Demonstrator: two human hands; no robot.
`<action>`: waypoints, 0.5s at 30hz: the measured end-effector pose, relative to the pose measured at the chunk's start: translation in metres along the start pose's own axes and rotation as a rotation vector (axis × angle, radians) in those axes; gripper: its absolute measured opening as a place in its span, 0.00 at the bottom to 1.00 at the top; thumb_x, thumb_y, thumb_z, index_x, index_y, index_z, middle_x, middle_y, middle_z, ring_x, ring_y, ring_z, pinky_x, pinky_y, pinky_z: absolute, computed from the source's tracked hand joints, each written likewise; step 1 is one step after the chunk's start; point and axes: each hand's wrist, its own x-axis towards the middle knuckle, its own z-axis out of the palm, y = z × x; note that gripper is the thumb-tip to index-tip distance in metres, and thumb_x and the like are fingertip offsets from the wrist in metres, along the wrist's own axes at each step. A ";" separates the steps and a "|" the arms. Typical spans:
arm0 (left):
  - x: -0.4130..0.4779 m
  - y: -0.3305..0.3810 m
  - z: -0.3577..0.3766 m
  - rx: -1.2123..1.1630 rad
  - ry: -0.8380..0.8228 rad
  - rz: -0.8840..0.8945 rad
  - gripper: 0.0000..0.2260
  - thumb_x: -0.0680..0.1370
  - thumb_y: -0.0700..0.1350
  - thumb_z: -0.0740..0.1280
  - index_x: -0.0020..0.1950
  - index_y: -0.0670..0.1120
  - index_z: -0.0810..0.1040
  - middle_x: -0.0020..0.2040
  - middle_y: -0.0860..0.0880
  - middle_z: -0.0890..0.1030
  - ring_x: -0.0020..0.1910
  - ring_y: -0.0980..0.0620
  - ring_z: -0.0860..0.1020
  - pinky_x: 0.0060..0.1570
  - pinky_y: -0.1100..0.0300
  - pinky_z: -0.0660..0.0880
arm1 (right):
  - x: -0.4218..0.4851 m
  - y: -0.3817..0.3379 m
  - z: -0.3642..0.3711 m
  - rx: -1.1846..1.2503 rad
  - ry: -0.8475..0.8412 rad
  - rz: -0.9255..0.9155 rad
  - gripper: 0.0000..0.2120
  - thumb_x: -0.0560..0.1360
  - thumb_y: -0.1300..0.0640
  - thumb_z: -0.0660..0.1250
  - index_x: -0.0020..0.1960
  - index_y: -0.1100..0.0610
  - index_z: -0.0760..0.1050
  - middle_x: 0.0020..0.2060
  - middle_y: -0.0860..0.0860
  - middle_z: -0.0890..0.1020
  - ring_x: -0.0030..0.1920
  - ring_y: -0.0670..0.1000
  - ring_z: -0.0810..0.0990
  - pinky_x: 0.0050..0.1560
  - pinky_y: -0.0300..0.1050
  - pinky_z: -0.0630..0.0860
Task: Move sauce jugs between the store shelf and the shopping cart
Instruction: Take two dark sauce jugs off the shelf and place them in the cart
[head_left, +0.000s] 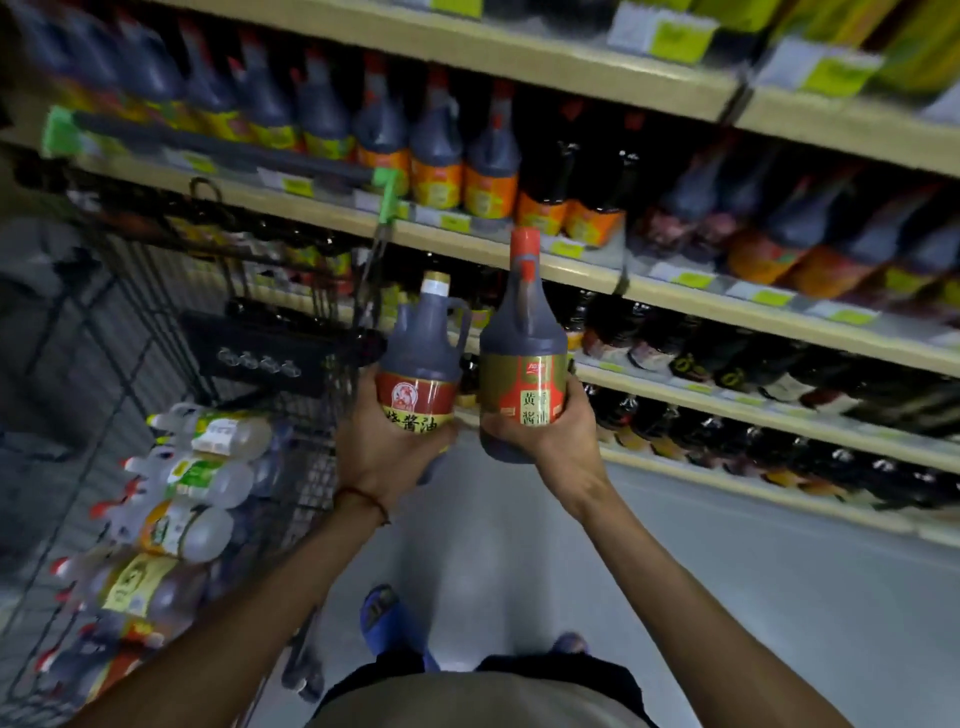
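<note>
Jugs of dark sauce are held up, one in each hand, in the air in front of the shelf (675, 291) and to the right of the cart (270, 343), clear of both. The short jug (423, 358) has its long axis upright with a slight lean. Its white, gold-topped cap points up toward the shelves, its red label faces the camera, and its loop handle is on the side nearer the other jug. The tall jug (522, 353) is also upright, with its red cap topmost and reaching the shelf edge in view, and its red-and-gold label turned to the camera. The two are just beside each other; I cannot tell whether they touch.

The left hand (387, 447) grips the short jug low on its body, palm under the label, thumb on the left side and fingers wrapped round the base. A red cord (363, 501) circles that wrist. The right hand (558, 441) grips the tall jug near its bottom from the right, fingers curled round the front below the label. Both forearms reach forward and up, converging.

Rows of similar jugs (488, 171) fill the shelf above. Pale bottles (208, 483) lie in the cart. A blue slipper (387, 618) shows on the grey floor (519, 545).
</note>
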 end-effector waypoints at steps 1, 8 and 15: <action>-0.006 0.010 0.018 0.008 -0.019 0.010 0.40 0.60 0.55 0.85 0.68 0.57 0.70 0.49 0.59 0.82 0.44 0.59 0.82 0.42 0.60 0.80 | 0.000 0.004 -0.022 0.023 0.024 0.005 0.38 0.62 0.59 0.86 0.65 0.54 0.69 0.50 0.47 0.81 0.46 0.44 0.82 0.37 0.32 0.79; -0.060 0.090 0.156 0.104 -0.112 0.121 0.40 0.57 0.60 0.83 0.65 0.52 0.74 0.48 0.57 0.82 0.46 0.53 0.83 0.46 0.52 0.81 | -0.003 0.040 -0.192 0.173 0.148 0.025 0.33 0.63 0.58 0.86 0.60 0.50 0.71 0.51 0.52 0.84 0.47 0.51 0.86 0.44 0.42 0.84; -0.094 0.164 0.276 0.095 -0.231 0.217 0.40 0.59 0.55 0.85 0.67 0.51 0.74 0.49 0.56 0.81 0.46 0.52 0.82 0.43 0.62 0.77 | -0.002 0.068 -0.333 0.164 0.273 0.074 0.35 0.62 0.61 0.86 0.62 0.55 0.71 0.51 0.52 0.83 0.47 0.50 0.85 0.40 0.37 0.81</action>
